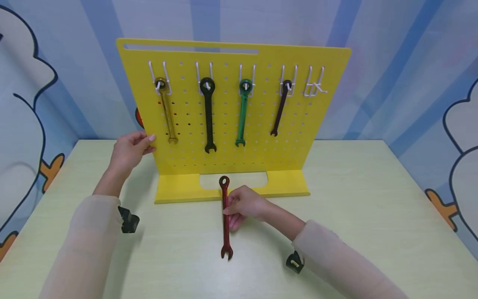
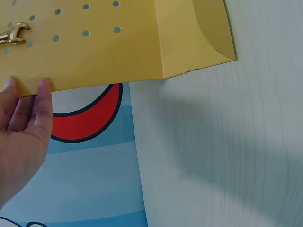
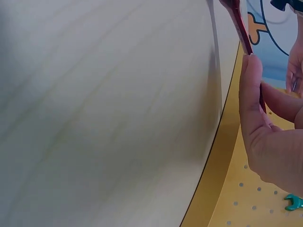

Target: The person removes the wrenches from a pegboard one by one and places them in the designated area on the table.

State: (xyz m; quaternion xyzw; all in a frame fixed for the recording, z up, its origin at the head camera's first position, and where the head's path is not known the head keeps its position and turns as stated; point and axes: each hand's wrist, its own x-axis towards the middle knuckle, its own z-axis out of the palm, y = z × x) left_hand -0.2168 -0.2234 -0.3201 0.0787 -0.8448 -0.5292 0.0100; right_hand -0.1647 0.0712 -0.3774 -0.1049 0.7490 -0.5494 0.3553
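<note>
My right hand (image 1: 244,206) pinches a red combination wrench (image 1: 225,224) by its middle, in front of the board's base. The ring end points up and the open end down; the right wrist view shows the wrench (image 3: 240,26) between thumb and fingers. With thumb and fingertips, my left hand (image 1: 128,153) grips the left edge of a yellow pegboard (image 1: 257,153). On its hooks hang a gold wrench (image 1: 168,114), a black wrench (image 1: 208,116), a green wrench (image 1: 242,118) and a dark purple wrench (image 1: 281,110). At the far right, a white hook (image 1: 311,85) holds nothing.
The pegboard stands upright on a yellow base (image 1: 179,191) with a cutout in its middle. Beneath it is a pale wood-grain table (image 1: 354,216). A blue striped backdrop (image 1: 373,62) with cartoon drawings surrounds the table at the back and sides.
</note>
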